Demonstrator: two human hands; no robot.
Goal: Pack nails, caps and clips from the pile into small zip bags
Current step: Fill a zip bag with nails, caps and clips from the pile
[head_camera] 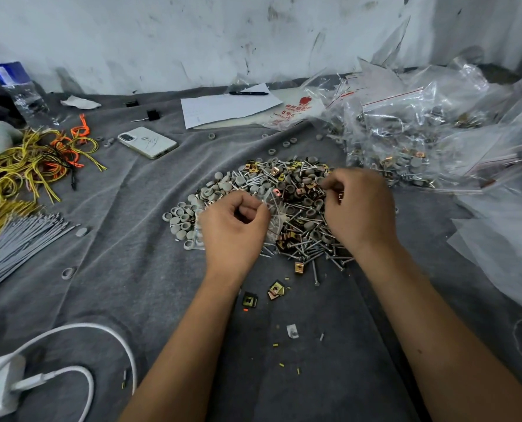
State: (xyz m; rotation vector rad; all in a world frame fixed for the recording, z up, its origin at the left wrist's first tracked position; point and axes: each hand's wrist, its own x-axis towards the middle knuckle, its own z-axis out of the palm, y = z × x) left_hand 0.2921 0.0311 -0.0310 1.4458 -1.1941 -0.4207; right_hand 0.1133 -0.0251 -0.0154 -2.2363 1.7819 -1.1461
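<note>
A pile (287, 190) of grey round caps, silver nails and brass-coloured clips lies on the grey cloth (125, 214) in the middle. My left hand (232, 226) hovers over the pile's near left side and holds a small clear zip bag (275, 205) by its edge, fingers curled. My right hand (360, 208) is over the pile's right side, its fingertips pinching small pieces; what exactly they hold is too small to tell. A few loose clips (276, 289) and a nail (315, 274) lie just in front of the pile.
Filled zip bags (405, 147) heap up at the back right, with empty bags (503, 239) to the right. A phone (147, 142), paper with a pen (249, 93), a bottle (16, 83), coloured ties (37, 159), grey ties (16, 242) and a white charger cable (70, 373) lie on the left.
</note>
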